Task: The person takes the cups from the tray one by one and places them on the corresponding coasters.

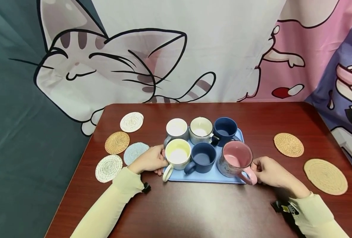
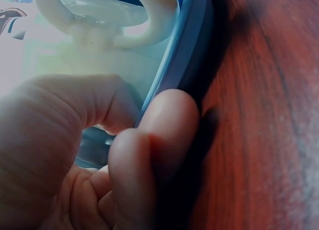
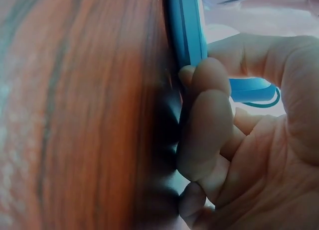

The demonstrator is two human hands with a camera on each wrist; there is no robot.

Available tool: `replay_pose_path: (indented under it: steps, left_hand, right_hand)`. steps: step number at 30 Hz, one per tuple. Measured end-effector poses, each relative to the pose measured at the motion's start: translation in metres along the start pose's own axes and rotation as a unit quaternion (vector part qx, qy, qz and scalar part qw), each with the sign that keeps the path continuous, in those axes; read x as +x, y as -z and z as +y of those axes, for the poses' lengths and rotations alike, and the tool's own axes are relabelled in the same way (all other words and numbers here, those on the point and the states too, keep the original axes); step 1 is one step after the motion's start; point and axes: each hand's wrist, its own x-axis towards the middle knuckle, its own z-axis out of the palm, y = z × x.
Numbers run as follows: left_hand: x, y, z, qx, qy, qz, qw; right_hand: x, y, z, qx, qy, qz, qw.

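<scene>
A light blue tray (image 1: pixel 205 178) bears several mugs in two rows. My left hand (image 1: pixel 151 160) pinches its left edge beside the cream mug with a yellow inside (image 1: pixel 178 155); in the left wrist view the thumb (image 2: pixel 112 103) bends over the rim and fingertips press from outside. My right hand (image 1: pixel 269 172) grips the right edge by the pink mug (image 1: pixel 236 158), thumb over the rim in the right wrist view. A dark blue mug (image 1: pixel 203 157) stands between those two. Behind them are a grey mug with a white inside (image 1: pixel 177 129), a cream mug (image 1: pixel 201 130) and a navy mug (image 1: pixel 225 129).
Left of the tray lie a white coaster (image 1: pixel 131 122), a tan coaster (image 1: pixel 117 142), a pale blue coaster (image 1: pixel 135 152) and another white coaster (image 1: pixel 108 168). Right of it are a small woven mat (image 1: pixel 288 144) and a larger one (image 1: pixel 325 176). A printed cloth (image 1: pixel 238 49) hangs behind the table.
</scene>
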Motion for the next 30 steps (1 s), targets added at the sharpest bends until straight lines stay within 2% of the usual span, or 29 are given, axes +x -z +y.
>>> replay_pose_path:
  steps: [6,13,23,27,30]
  left_hand:
    - [-0.002,-0.001,0.001,0.006,0.000,-0.003,1.0000]
    - [-0.004,0.000,0.001,0.016,-0.005,-0.009,0.9998]
    - [-0.002,-0.002,-0.001,0.001,-0.009,-0.006,0.9999]
    - [-0.001,-0.002,-0.001,0.002,-0.008,-0.005,1.0000]
    - [-0.001,-0.002,-0.001,0.002,-0.008,-0.005,1.0000]
  right_hand:
    - [-0.003,-0.004,0.000,0.006,0.007,0.001,1.000]
    - [-0.004,-0.005,-0.003,-0.030,0.003,0.009,1.000]
    - [-0.004,-0.002,-0.001,-0.040,0.015,0.005,0.999]
    - [-0.005,0.008,-0.002,-0.089,0.023,0.047,0.995]
    - [-0.005,0.021,0.000,-0.146,0.025,0.103,0.984]
